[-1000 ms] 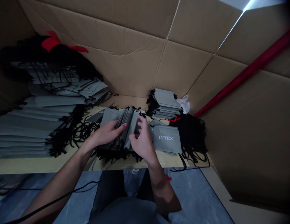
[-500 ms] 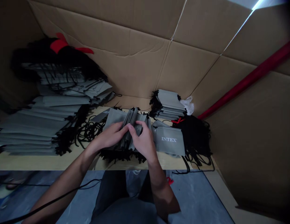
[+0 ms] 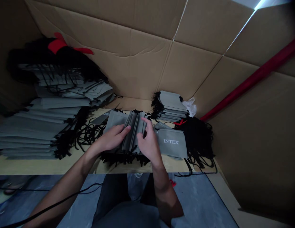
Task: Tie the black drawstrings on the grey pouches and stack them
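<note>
A bunch of grey fabric pouches (image 3: 131, 131) stands on edge, fanned, in front of me on the table. My left hand (image 3: 114, 138) grips the left side of the bunch, thumb on top. At its right side my right hand (image 3: 149, 142) has thumb and forefinger apart, with the fingertips by the pouches. Black cord ends (image 3: 125, 159) stick out along the near edge of the bunch. Right of my right hand lies a grey pouch printed INTEX (image 3: 171, 144).
Large stacks of grey pouches (image 3: 28, 133) fill the left side. Loose black cords (image 3: 89, 134) lie beside them. Toward the back right are a smaller pouch stack (image 3: 172, 106), a clear plastic bag (image 3: 190, 107) and a black cord bundle (image 3: 199, 136). Cardboard walls (image 3: 137, 69) enclose the table.
My right hand has moved slightly right, away from my left thumb, and its thumb and forefinger have spread. The pouches between my hands have fanned wider. My left hand keeps its hold.
</note>
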The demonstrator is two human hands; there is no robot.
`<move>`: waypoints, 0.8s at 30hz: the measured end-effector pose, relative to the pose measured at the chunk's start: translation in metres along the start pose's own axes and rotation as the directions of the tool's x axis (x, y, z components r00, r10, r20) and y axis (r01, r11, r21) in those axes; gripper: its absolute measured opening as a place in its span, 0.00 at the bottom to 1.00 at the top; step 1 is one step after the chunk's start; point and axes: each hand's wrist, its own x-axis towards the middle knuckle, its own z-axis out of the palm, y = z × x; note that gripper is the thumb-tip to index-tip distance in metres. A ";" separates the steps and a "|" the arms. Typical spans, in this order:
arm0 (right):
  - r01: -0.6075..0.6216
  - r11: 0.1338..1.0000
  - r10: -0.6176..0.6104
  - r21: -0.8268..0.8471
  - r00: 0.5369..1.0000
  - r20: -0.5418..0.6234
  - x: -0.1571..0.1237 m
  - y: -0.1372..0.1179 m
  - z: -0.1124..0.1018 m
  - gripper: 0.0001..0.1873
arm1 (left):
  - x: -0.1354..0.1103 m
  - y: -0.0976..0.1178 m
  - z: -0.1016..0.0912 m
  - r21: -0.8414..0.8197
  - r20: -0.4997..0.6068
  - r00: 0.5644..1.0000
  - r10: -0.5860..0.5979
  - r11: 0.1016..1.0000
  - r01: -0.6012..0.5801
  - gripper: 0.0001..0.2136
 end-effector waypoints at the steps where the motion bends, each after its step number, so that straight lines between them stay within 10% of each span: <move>1: -0.005 1.000 0.006 -0.009 1.000 0.005 0.000 -0.001 -0.001 0.30 | 0.000 0.000 0.000 0.007 -0.002 1.000 -0.003 1.000 0.003 0.30; 4: -0.038 0.999 0.038 -0.014 0.999 -0.001 0.001 -0.006 -0.002 0.17 | 0.000 0.001 0.000 0.029 -0.010 1.000 -0.010 1.000 0.010 0.29; 13: -0.042 0.999 0.042 -0.031 0.999 -0.013 0.000 -0.006 0.001 0.31 | -0.001 0.000 -0.001 -0.003 -0.005 1.000 -0.012 1.000 0.012 0.32; 18: -0.020 0.999 0.020 -0.032 1.000 0.010 0.002 -0.010 -0.001 0.16 | 0.000 -0.003 0.001 -0.026 -0.006 1.000 -0.001 1.000 0.001 0.34; 24: -0.045 0.998 0.046 -0.054 0.999 0.000 0.002 -0.010 0.001 0.22 | 0.000 -0.005 0.002 -0.038 0.012 1.000 0.015 0.999 -0.015 0.33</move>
